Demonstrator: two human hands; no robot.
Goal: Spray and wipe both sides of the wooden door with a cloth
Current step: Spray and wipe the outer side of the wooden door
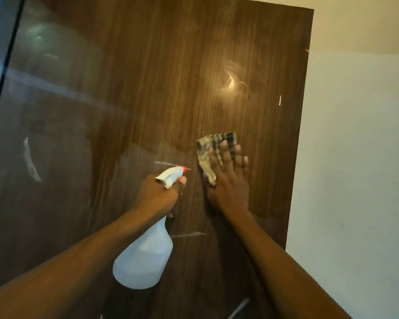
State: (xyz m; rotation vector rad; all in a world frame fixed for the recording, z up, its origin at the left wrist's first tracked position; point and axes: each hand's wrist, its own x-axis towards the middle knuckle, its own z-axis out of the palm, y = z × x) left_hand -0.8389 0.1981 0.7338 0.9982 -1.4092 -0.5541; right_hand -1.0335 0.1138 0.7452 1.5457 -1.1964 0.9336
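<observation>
Two hands are raised before the wooden door (148, 88), whose dark grained face stands upright and fills the space ahead of them. Our left hand (158, 195) is curled around the neck of a translucent white spray bottle (144, 261), with one finger lying along the trigger head. The bottle's body hangs below the hand, and its orange-tipped nozzle (183, 168) points up and away from the knuckles toward the wood. Just to the right, our right hand (228, 183) lies flat with fingers straight and spread, pressing a checked cloth (204, 146) against the door. The cloth sits under the fingers and sticks out above the fingertips and on the thumb side. The two hands are near each other but apart. Pale streaks (30, 161) mark the door well left of the left hand, and a bright reflection (230, 84) glints above the right hand. Past the door's edge, right of the right hand, we see a pale wall (355, 157).
</observation>
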